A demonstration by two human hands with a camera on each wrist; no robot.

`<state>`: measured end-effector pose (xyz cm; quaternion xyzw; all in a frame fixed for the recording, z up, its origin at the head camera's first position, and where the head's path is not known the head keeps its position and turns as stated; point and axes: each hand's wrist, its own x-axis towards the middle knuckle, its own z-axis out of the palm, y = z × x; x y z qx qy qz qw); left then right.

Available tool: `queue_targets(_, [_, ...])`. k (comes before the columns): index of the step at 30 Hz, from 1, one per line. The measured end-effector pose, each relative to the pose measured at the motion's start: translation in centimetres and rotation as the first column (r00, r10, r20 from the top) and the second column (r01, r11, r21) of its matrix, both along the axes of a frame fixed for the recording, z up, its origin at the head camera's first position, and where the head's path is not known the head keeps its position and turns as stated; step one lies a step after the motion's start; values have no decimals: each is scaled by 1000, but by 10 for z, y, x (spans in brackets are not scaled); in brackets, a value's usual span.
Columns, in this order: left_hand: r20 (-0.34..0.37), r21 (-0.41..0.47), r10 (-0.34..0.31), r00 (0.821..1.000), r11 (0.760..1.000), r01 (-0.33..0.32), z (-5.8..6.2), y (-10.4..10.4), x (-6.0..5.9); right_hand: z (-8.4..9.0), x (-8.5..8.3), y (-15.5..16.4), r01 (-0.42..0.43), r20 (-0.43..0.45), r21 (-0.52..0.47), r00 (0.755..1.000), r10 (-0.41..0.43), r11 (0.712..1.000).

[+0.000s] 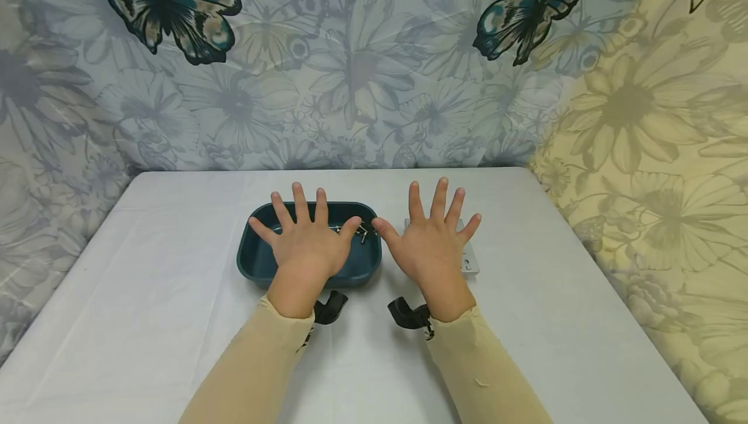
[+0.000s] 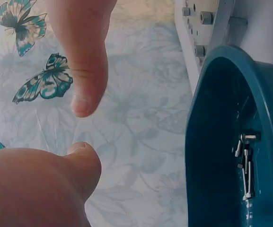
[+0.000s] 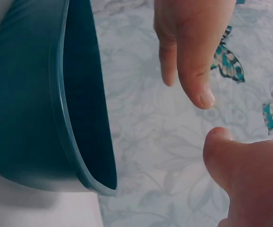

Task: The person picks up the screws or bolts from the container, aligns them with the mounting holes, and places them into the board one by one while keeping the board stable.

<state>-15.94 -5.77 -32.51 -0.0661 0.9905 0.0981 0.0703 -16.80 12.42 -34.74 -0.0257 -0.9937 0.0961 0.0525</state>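
My left hand (image 1: 310, 249) is spread flat with its fingers apart, above a dark teal tray (image 1: 248, 268). Small metal screws (image 1: 362, 234) lie at the tray's right end; the left wrist view shows several of these bolts (image 2: 247, 165) on its floor. Also spread, my right hand (image 1: 434, 252) hovers in front of a light grey block (image 1: 470, 263) and covers most of it. In the left wrist view, bolt heads stand out from the block's face (image 2: 193, 45). The two thumbs point at each other with a small gap between them. Neither hand holds anything.
A white cloth covers the table (image 1: 175, 281). Behind it hangs a floral curtain (image 1: 362, 106) with butterflies, yellowish on the right side. Black curved mounts (image 1: 331, 308) sit at both wrists, beside the beige sleeves (image 1: 251, 365).
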Motion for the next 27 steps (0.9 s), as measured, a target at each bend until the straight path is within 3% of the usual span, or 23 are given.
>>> queue_targets(3, [-18, 25, -26, 999, 999, 26, -1, -1, -2, 0, -2, 5, 0, -5, -16, 1000, 0, 1000])
queue_targets(6, [-73, 147, -109, 991, 982, 119, -1, -8, -9, 6, -5, 25, -18, 12, -106, 1000, 19, 994])
queue_targets(7, [-96, 205, -146, 985, 965, 163, -2, -12, -12, 9, -5, 35, -37, 18, -161, 999, 40, 986])
queue_targets(9, [-138, 335, -220, 966, 907, 255, -3, -21, -19, 18, -6, 62, -87, 40, -300, 994, 103, 950])
queue_targets(11, [-151, 460, -278, 949, 830, 316, -4, -31, -27, 24, -5, 93, -130, 71, -451, 981, 181, 883])
queue_targets(14, [-109, 635, -310, 944, 709, 307, -7, -42, -36, 24, -3, 137, -141, 133, -678, 942, 309, 721])
queue_targets(16, [-58, 698, -322, 945, 664, 269, -11, -44, -41, 18, -2, 160, -100, 192, -761, 909, 369, 641])
queue_targets(17, [-34, 713, -327, 944, 654, 252, -14, -44, -43, 12, -2, 169, -74, 219, -793, 892, 396, 604])
queue_targets(18, [-14, 717, -340, 940, 652, 247, -18, -44, -45, 6, -2, 176, -59, 240, -809, 875, 420, 585])
queue_targets(21, [14, 678, -402, 916, 677, 287, -29, -39, -49, -15, -4, 191, -62, 266, -800, 855, 445, 597])
queue_targets(24, [9, 633, -457, 890, 691, 349, -41, -34, -53, -34, -8, 196, -66, 266, -788, 860, 435, 612])
queue_targets(27, [-2, 591, -468, 884, 712, 379, -51, -32, -57, -48, -12, 194, -72, 266, -784, 858, 439, 617])
